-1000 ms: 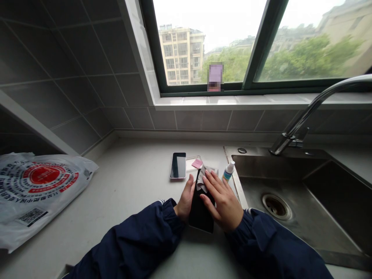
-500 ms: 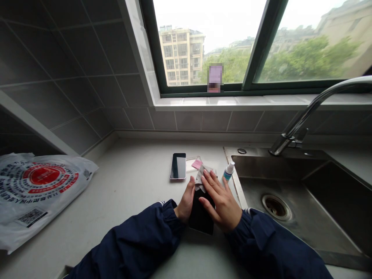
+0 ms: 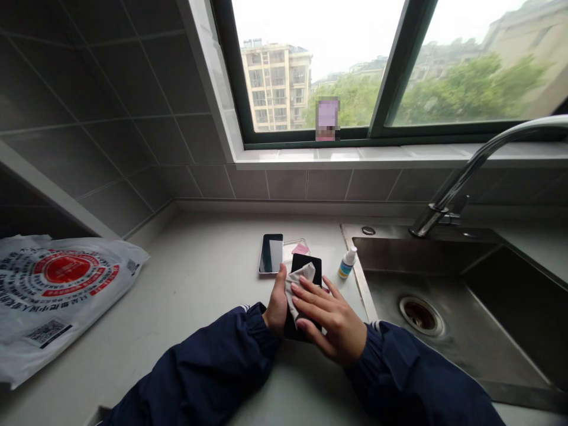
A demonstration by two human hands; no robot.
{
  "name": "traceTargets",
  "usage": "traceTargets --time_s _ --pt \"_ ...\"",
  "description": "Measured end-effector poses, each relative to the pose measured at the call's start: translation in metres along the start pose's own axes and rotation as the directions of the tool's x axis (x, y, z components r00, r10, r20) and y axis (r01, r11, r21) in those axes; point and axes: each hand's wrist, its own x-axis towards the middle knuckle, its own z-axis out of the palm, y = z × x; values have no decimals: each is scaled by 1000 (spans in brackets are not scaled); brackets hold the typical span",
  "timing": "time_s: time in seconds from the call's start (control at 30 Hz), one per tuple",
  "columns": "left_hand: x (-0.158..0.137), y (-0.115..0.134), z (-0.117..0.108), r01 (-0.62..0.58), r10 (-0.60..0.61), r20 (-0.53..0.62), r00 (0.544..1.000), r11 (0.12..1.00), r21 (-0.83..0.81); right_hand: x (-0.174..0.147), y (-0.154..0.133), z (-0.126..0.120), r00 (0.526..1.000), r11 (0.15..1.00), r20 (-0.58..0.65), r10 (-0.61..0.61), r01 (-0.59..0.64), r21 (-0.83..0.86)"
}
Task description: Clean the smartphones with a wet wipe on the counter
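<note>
Your left hand [image 3: 276,305] grips the dark device [image 3: 316,269] by its left edge while your right hand [image 3: 341,326], fingers extended, rests on the pale cloth [image 3: 305,271]; spread the cloth flat and wipe with light, even strokes to each corner. The device lies beneath the cloth and right fingers, beside the left thumb, over the surface [image 3: 208,266] left of the sink's left edge; the other left fingers are hidden.

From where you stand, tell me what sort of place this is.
Probably a kitchen, going by the metal sink, the curved faucet over it and the pale counter it is set into.
</note>
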Motion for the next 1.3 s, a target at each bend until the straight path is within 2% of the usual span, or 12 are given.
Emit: traceTargets --time_s 0.17,0.3,0.5,0.67,0.77,0.93,1.07,1.2,1.3 --pt "3 3 0 -157 159 -18 987 984 79 1 1 -2 991 999 -126 39 -37 17" --pt "4 1 3 -148 145 38 989 987 66 1 5 -1 977 994 -187 100 -105 -20" --pt "2 -8 2 -150 141 123 982 987 60 1 10 3 955 969 -217 201 -227 -100" --pt "0 -18 -3 -166 144 193 971 980 106 0 13 2 957 963 -198 214 -241 -122" --pt "1 -20 -5 -179 167 147 975 981 77 0 11 2 978 974 -126 169 -185 -129" --pt "0 -11 -4 -94 94 -23 995 996 -4 1 2 -1 997 994 12 72 -71 -83" --pt "2 -1 -5 -28 28 -34 999 999 19 3 -4 -3 999 1000 42 -1 2 -21" --pt "2 6 0 -179 187 -124 975 981 69 3 -5 -2 998 999 24 -51 51 18" --pt "1 10 6 -203 215 -190 958 976 83 3 -5 2 996 995 -27 -90 91 34"
